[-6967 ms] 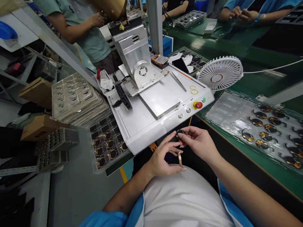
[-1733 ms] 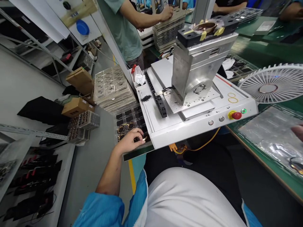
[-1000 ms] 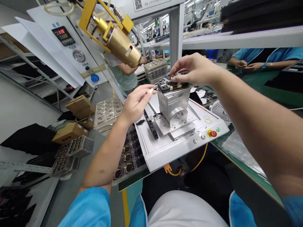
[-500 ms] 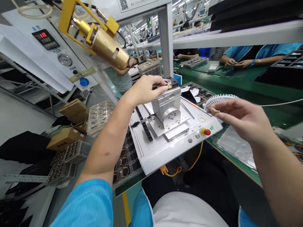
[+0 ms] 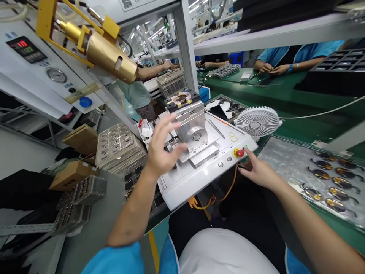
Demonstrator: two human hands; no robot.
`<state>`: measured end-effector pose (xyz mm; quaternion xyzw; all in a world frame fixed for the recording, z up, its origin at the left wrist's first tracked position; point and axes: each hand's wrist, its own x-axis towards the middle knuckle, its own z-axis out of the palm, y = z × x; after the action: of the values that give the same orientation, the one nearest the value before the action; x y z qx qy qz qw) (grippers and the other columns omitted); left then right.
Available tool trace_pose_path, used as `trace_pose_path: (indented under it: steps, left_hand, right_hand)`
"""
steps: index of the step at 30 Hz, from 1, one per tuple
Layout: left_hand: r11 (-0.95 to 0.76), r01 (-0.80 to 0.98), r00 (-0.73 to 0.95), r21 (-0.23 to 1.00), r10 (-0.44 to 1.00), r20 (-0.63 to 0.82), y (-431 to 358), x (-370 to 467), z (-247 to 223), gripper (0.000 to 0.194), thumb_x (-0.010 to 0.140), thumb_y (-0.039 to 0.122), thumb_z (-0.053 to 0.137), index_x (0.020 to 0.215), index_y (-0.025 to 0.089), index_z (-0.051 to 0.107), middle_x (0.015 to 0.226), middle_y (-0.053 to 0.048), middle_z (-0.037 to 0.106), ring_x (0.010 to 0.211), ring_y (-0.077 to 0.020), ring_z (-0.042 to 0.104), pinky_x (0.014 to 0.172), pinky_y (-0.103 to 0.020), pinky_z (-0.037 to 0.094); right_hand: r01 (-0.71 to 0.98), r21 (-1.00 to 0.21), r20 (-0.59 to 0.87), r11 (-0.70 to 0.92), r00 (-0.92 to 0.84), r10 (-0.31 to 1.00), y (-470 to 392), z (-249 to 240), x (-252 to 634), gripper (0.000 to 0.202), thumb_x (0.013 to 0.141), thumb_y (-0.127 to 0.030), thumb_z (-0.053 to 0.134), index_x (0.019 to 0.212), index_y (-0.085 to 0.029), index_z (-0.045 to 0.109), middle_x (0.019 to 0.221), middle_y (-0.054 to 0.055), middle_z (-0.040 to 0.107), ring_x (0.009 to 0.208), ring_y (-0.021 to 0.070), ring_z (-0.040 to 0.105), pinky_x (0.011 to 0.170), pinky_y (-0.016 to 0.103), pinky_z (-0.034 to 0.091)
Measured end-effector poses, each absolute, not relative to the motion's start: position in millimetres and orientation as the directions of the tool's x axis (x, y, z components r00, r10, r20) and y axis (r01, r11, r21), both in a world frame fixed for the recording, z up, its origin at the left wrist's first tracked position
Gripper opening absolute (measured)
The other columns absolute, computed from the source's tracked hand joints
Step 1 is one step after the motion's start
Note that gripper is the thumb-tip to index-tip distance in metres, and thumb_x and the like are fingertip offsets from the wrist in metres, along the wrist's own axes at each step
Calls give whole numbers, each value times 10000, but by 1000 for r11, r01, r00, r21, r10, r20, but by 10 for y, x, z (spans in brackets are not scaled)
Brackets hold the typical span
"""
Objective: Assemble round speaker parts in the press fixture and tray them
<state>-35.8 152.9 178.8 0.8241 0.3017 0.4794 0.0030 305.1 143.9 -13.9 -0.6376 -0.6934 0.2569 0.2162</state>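
My left hand (image 5: 162, 148) is raised in front of the metal block (image 5: 193, 121), fingers spread, with nothing in it. On top of that block sits a black fixture (image 5: 168, 103) with small yellow pieces and a ring-shaped part (image 5: 180, 99) in it. My right hand (image 5: 259, 169) reaches to the front right corner of the white machine base (image 5: 182, 188). Its index fingertip is at the green button (image 5: 245, 146), beside the red emergency stop (image 5: 240, 153). The thumb is apart from that finger, and the other fingers are partly hidden beneath the hand.
A gold cylinder (image 5: 112, 57) hangs at upper left. Tweezers (image 5: 216, 128) and thin yellow rings (image 5: 233, 137) lie on the base. A white fan (image 5: 257, 121) and a tray of round parts with curled tails (image 5: 285, 167) are at right. Co-workers' hands (image 5: 270, 69) show across the green bench.
My left hand has left the fixture and come back toward me, opening. My right hand has moved down and left, from in front of the fan to the green button.
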Motion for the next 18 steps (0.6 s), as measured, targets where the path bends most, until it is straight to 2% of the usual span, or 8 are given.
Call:
trace_pose_path:
  steps: [1, 3, 6, 9, 12, 15, 18]
  left_hand:
    - [-840, 433, 314, 327, 480, 819, 1359, -331, 1582, 403, 947, 496, 699, 1266, 251, 665, 1399, -95, 669, 1405, -289, 572, 1227, -561, 406]
    - [-824, 302, 278, 479, 557, 783, 1033, -251, 1135, 316, 936, 414, 735, 1200, 245, 696, 1278, -82, 716, 1253, -255, 668, 1114, -486, 534]
    - [-562, 176, 219, 809, 823, 524, 618, -73, 505, 248, 924, 338, 758, 1142, 224, 727, 1235, -103, 731, 1198, -253, 689, 1078, -446, 549]
    - [-155, 21, 226, 988, 963, 146, 312, 129, 54, 261, 962, 343, 716, 1187, 211, 731, 1212, -127, 755, 1173, -256, 718, 1080, -449, 544]
    - [158, -236, 265, 959, 960, -93, 141, 285, -207, 441, 920, 423, 768, 1305, 230, 673, 1293, -142, 741, 1207, -285, 722, 1103, -493, 531]
    - [251, -445, 320, 860, 941, -109, 115, 376, -342, 610, 803, 462, 875, 1328, 239, 658, 1320, -150, 732, 1179, -309, 736, 1085, -524, 539]
    - [266, -527, 317, 807, 943, -104, 172, 431, -409, 603, 706, 430, 951, 1228, 233, 724, 1215, -125, 777, 1087, -279, 762, 1044, -488, 569]
  right_hand:
    - [780, -624, -21, 55, -87, 996, 1447, -138, 3038, 907, 880, -417, 650, 1645, -88, 292, 1021, 146, 769, 912, 344, 749, 801, 410, 570]
    - [784, -619, -12, 47, -69, 998, 1476, -123, 3043, 897, 883, -400, 641, 1636, -67, 286, 1045, 168, 763, 948, 360, 742, 815, 429, 567]
    - [743, -668, -30, 24, -60, 998, 1475, -78, 3106, 877, 857, -378, 662, 1613, -87, 326, 1016, 146, 764, 920, 341, 738, 826, 441, 574]
    - [608, -793, -46, 39, -123, 991, 1272, -37, 3105, 781, 836, -421, 722, 1519, -142, 465, 970, 108, 764, 827, 288, 735, 797, 418, 591]
    - [345, -927, 52, 149, -276, 960, 861, -32, 2890, 710, 821, -527, 828, 1395, -196, 575, 1052, 103, 763, 883, 262, 741, 837, 396, 600]
    - [172, -941, 230, 291, -305, 924, 477, -80, 2517, 755, 733, -627, 914, 1308, -215, 650, 1081, 102, 738, 953, 254, 730, 859, 374, 598]
    - [143, -911, 353, 387, -215, 911, 318, -149, 2236, 701, 710, -678, 901, 1177, -192, 710, 1010, 99, 703, 889, 230, 701, 765, 337, 596]
